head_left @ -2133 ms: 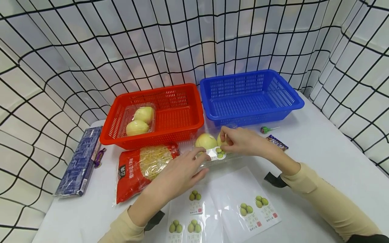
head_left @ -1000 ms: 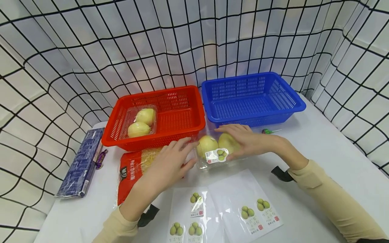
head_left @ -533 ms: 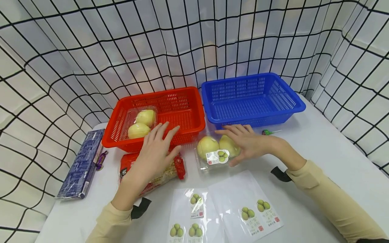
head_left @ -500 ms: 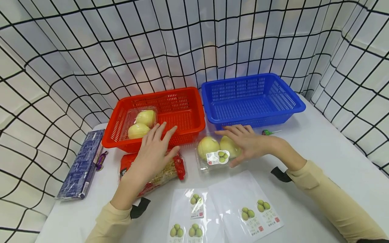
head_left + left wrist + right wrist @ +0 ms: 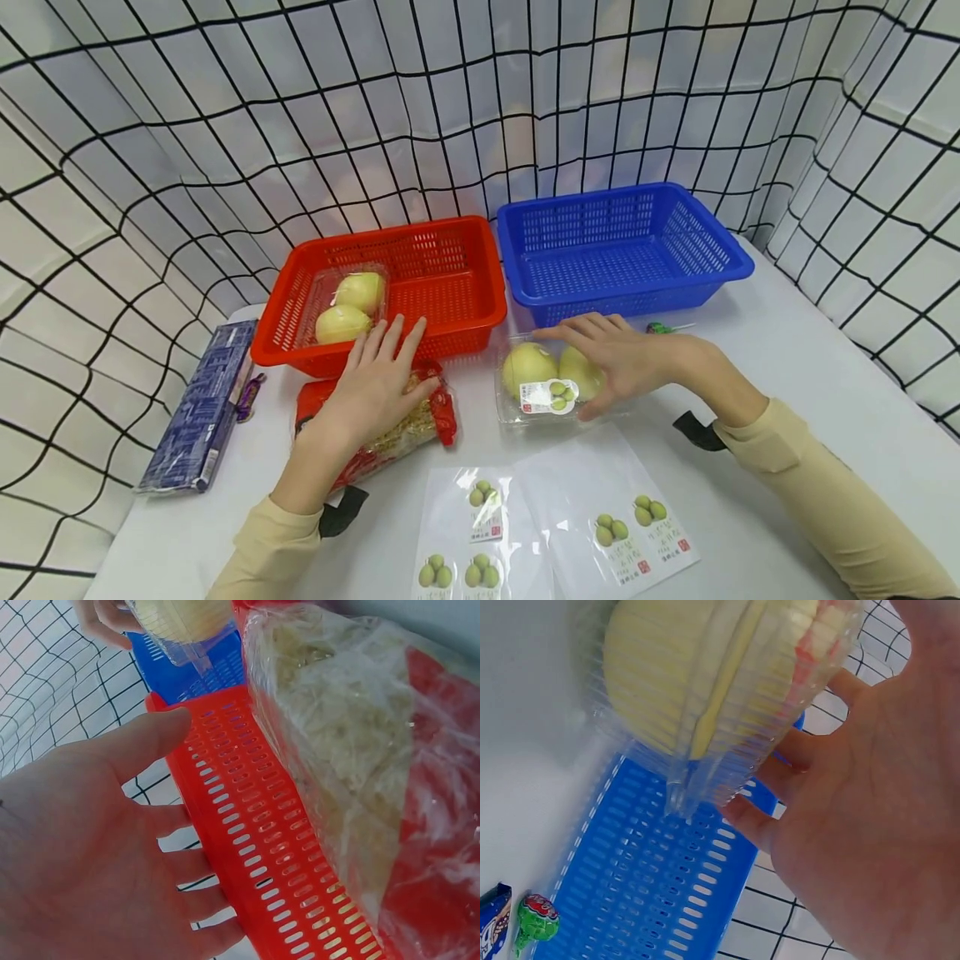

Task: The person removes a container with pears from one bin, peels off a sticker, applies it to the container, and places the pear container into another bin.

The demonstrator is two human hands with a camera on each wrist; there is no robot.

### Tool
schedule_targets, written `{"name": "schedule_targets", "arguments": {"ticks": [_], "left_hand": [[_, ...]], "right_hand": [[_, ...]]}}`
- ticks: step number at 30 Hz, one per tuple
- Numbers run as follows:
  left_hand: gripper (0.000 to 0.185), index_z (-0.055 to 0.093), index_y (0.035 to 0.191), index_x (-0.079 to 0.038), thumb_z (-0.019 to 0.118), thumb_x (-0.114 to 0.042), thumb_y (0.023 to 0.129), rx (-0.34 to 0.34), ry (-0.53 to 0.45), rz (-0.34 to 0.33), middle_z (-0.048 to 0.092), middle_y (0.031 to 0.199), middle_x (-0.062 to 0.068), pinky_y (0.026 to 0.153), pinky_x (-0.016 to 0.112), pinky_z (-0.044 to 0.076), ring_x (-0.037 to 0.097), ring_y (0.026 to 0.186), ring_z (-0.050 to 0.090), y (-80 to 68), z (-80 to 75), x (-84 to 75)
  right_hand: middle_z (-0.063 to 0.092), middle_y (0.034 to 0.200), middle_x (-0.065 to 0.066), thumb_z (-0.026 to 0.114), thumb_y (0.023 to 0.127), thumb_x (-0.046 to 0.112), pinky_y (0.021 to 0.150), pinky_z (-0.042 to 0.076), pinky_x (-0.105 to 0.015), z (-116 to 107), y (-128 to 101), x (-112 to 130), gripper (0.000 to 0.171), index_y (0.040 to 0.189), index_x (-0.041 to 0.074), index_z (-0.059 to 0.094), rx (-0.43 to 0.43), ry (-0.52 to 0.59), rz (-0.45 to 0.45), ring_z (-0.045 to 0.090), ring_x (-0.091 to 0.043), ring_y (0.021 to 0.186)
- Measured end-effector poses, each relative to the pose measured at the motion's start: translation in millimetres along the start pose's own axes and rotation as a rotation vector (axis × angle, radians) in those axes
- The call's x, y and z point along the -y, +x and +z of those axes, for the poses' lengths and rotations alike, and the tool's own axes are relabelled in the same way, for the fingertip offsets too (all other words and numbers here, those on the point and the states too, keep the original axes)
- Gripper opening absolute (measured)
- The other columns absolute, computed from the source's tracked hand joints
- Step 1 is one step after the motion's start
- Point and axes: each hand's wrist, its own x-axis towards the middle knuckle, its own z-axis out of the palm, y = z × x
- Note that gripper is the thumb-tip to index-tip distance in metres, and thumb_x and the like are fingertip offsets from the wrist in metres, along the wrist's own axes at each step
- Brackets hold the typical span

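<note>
In the head view, my right hand (image 5: pixel 626 358) grips the right end of a clear plastic fruit box (image 5: pixel 510 408), thumb in front and fingers behind. Two pale yellow fruits (image 5: pixel 528 371) sit inside, and a white label (image 5: pixel 543 397) with green fruit pictures is on the box's front. The right wrist view shows the fingertips (image 5: pixel 742 814) along the ridged box edge. My left hand (image 5: pixel 371 387), fingers straight and spread, hovers over a red bag of dry noodles (image 5: pixel 442 417) and holds nothing. That hand hides part of the bag.
A red basket (image 5: pixel 491 317) behind the bag contains another two-fruit box (image 5: pixel 337 321). Beside it stands a blue basket (image 5: pixel 540 312). Label sheets (image 5: pixel 555 500) lie in front, a blue package (image 5: pixel 198 408) and purple candy (image 5: pixel 249 397) at left, a lollipop (image 5: pixel 660 327) at right.
My right hand has gone from pinching at the label to gripping the box's end, and the box has shifted slightly right. My left hand has left the box for the bag, which has turned.
</note>
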Motion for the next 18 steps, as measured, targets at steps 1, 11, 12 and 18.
{"name": "schedule_targets", "arguments": {"ticks": [1, 11, 12, 18], "left_hand": [[0.087, 0.015, 0.166, -0.011, 0.062, -0.044, 0.1, 0.002, -0.001, 0.0, 0.015, 0.171, 0.025, 0.129, 0.065, 0.009, 0.05, 0.158, 0.012, 0.1, -0.2, 0.4], [0.086, 0.014, 0.166, -0.012, 0.062, -0.042, 0.1, 0.013, -0.018, 0.011, 0.015, 0.171, 0.024, 0.129, 0.065, 0.009, 0.049, 0.159, 0.009, -2.8, -2.5, 4.3], [0.086, 0.014, 0.166, -0.011, 0.062, -0.042, 0.1, 0.014, -0.017, 0.011, 0.015, 0.171, 0.024, 0.129, 0.065, 0.009, 0.049, 0.159, 0.009, -3.0, -2.5, 4.2], [0.087, 0.015, 0.166, -0.011, 0.062, -0.042, 0.1, 0.009, -0.014, 0.008, 0.016, 0.171, 0.024, 0.13, 0.063, 0.007, 0.048, 0.159, 0.009, -2.2, -2.1, 2.7]], "right_hand": [[0.031, 0.163, -0.003, 0.082, 0.079, 0.054, 0.122, 0.025, -0.067, 0.0, -0.5, 0.5, 0.108, 0.163, 0.041, 0.016, 0.003, -0.008, -0.001, 0.025, -0.033, 0.152], [0.038, 0.153, -0.006, 0.081, 0.08, 0.056, 0.114, 0.042, -0.058, 3.4, 4.9, 2.4, 0.104, 0.162, 0.04, 0.019, -0.016, 0.011, -0.045, 0.036, -0.028, 0.139], [0.038, 0.152, -0.005, 0.081, 0.08, 0.056, 0.112, 0.044, -0.056, 4.7, 5.7, 2.6, 0.103, 0.161, 0.041, 0.02, -0.015, 0.018, -0.047, 0.037, -0.027, 0.138], [0.038, 0.149, 0.002, 0.08, 0.077, 0.059, 0.105, 0.047, -0.05, 2.9, 2.8, 7.8, 0.098, 0.157, 0.047, 0.024, -0.05, 0.026, -0.07, 0.038, -0.022, 0.133]]}}
